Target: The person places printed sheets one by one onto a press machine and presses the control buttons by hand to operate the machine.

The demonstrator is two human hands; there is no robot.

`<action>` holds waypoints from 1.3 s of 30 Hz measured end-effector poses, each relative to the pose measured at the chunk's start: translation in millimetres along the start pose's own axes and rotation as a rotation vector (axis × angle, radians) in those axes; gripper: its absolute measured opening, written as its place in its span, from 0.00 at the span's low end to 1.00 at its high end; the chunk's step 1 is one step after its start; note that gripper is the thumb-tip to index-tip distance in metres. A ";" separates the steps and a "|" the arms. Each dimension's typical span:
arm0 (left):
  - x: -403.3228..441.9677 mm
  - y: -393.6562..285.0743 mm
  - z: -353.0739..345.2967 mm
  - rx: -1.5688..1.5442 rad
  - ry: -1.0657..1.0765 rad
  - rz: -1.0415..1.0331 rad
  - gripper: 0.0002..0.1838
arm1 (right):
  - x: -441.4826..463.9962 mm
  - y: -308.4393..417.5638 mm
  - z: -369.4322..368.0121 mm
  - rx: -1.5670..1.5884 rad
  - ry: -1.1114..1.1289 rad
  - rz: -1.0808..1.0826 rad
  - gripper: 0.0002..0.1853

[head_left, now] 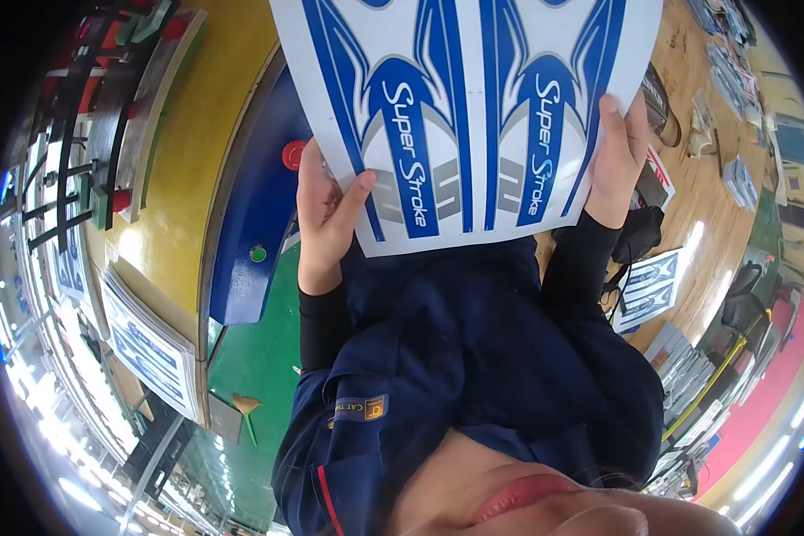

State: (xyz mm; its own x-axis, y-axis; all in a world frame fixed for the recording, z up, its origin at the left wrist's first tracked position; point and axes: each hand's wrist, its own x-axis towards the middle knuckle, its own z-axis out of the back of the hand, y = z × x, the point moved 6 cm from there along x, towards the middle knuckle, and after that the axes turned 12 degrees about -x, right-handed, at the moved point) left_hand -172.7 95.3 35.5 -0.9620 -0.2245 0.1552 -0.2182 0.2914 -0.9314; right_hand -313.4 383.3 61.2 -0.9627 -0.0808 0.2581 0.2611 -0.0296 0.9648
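Observation:
A white printed sheet (478,134) with two matching blue and grey "Super Stroke" designs is held up before my chest. My left hand (326,210) is closed on its left edge near the lower corner, with the thumb on the printed face and the other fingers partly hidden behind. My right hand (618,161) grips the right edge a little higher up, its thumb at the front of the sheet. The sheet's lower edge curves slightly above my dark blue clothing, and its top runs out of view.
At left stands a yellow worktop (183,152) with a blue panel (250,205), a red button (293,154) and a green button (258,255). A stack of printed sheets (150,344) lies lower left. A wooden table (688,116) at right bears another printed sheet (648,288) and a black bag (641,237).

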 end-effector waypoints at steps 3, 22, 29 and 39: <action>-1.5 3.8 1.7 -0.009 -0.010 0.028 0.28 | -1.2 0.7 -3.0 0.073 0.016 0.015 0.25; -11.9 9.1 13.1 -0.024 -0.049 -0.006 0.23 | -8.3 -7.7 -18.9 0.141 0.086 -0.024 0.23; -10.3 6.0 10.5 -0.050 -0.048 -0.003 0.22 | -9.0 -12.4 -14.8 0.134 0.071 -0.017 0.23; -12.9 13.3 14.7 -0.025 -0.077 -0.007 0.20 | -7.7 -8.9 -21.4 0.166 0.087 0.008 0.21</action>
State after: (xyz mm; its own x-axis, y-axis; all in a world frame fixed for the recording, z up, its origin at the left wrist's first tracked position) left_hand -160.8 88.3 16.2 -0.9453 -0.2971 0.1346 -0.2294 0.3123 -0.9219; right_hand -306.7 362.8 49.6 -0.9491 -0.1667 0.2671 0.2462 0.1359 0.9596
